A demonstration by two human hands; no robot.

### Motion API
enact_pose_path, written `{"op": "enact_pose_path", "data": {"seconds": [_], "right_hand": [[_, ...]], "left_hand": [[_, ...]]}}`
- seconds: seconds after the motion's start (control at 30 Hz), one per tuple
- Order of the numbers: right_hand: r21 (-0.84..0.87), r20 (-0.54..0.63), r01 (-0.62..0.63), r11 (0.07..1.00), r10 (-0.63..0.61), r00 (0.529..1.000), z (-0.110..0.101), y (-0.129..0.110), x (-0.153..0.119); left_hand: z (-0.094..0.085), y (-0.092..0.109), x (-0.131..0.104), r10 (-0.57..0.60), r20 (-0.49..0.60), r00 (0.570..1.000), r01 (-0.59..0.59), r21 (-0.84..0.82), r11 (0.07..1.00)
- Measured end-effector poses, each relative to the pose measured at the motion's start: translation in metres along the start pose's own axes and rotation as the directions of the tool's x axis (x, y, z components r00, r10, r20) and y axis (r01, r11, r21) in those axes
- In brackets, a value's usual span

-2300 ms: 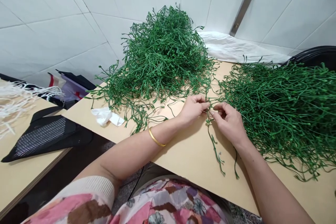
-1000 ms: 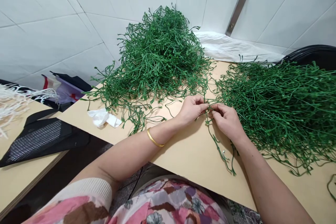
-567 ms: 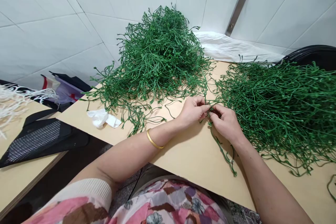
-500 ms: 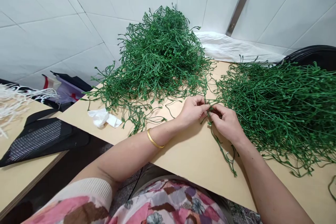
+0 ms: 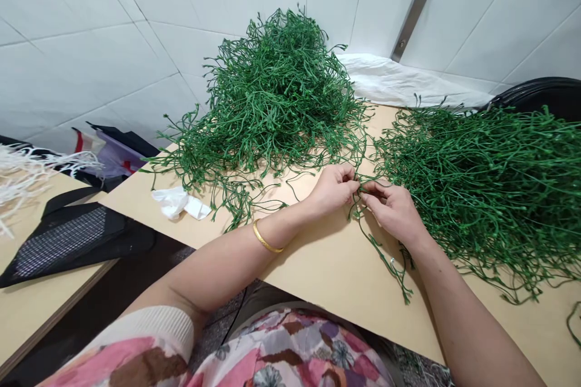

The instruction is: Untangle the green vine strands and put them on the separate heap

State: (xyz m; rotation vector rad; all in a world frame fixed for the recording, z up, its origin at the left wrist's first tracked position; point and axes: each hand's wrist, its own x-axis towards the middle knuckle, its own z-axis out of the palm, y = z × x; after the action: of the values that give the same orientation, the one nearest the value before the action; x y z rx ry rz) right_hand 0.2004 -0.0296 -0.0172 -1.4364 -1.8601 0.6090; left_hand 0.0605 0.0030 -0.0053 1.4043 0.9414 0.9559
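My left hand (image 5: 334,189) pinches a thin green cord (image 5: 381,256) between thumb and fingertips. Close beside it on the right, my right hand (image 5: 391,208) also pinches the cord with thumb and forefinger; the exact spot is partly hidden by the fingers. The cord's lower length hangs onto the table, with small knot-like ends. Behind my hands rises a tall tangled heap of green cords (image 5: 276,91). To the right of my right hand lies a second, broader pile of green cords (image 5: 490,187).
A crumpled white tissue (image 5: 179,202) lies left on the wooden table (image 5: 327,272). White cloth (image 5: 399,81) runs along the tiled wall, near a black round-edged object (image 5: 540,97). Farther left, another table carries white strands (image 5: 31,172) and a black mesh piece (image 5: 63,242).
My fingers have shifted slightly on the cord, with a small gap opening between the fingertips of both hands. The hanging length has moved a little. The piles look the same.
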Motion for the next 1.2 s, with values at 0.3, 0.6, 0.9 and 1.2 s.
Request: {"op": "enact_pose_path", "data": {"seconds": [0.3, 0.6, 0.9, 1.2], "right_hand": [[0.177, 0.164, -0.083, 0.981, 0.054, 0.985, -0.0033, 0.0061, 0.0017], [0.241, 0.177, -0.132, 0.962, 0.09, 0.98, -0.0038, 0.0052, 0.002], [0.224, 0.091, -0.151, 0.963, 0.133, 0.987, 0.0004, 0.0072, 0.0019], [0.407, 0.061, -0.16, 0.899, 0.149, 0.987, 0.0029, 0.0044, 0.0016]], "left_hand": [[-0.0005, -0.0002, 0.0039, 0.005, 0.054, 0.999, -0.002, -0.062, 0.998], [0.0, -0.0041, 0.003, 0.064, 0.042, 0.997, -0.064, -0.001, 0.998], [0.0018, -0.0057, 0.0035, 0.018, -0.014, 1.0, -0.019, -0.098, 0.995], [0.0002, -0.0072, 0.0043, -0.154, 0.055, 0.987, 0.163, -0.291, 0.943]]}}
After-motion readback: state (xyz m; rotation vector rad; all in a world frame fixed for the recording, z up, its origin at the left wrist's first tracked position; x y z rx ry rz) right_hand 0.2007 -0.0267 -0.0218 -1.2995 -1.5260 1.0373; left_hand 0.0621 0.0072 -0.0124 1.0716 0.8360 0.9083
